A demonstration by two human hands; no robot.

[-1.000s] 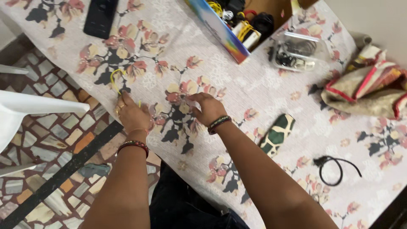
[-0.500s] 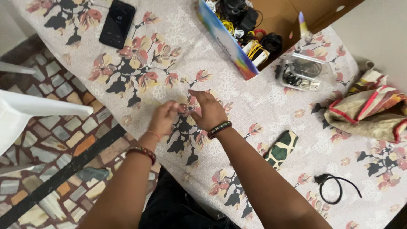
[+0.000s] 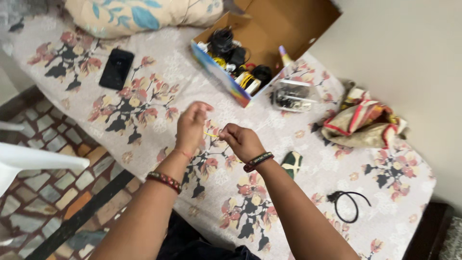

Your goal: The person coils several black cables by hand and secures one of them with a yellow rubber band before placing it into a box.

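My left hand (image 3: 190, 126) and my right hand (image 3: 242, 141) are raised above the floral bedsheet (image 3: 144, 67), close together. A thin yellow wire (image 3: 210, 135) stretches between them, and both hands pinch it by its ends. Most of the wire is hidden by my fingers. Both wrists wear beaded bangles.
An open cardboard box (image 3: 260, 43) full of cables stands at the back. Beside it is a clear plastic container (image 3: 292, 95). A black phone (image 3: 116, 68) lies at left, a folded cloth (image 3: 363, 120) at right, a green patterned pouch (image 3: 291, 163) and a black cable loop (image 3: 347, 205) near me. A white chair (image 3: 29, 161) stands at left.
My left hand picked the yellow wire off the sheet and brought it to my right hand. Both hands have lifted off the bed with the wire held between them. The view has tilted up.
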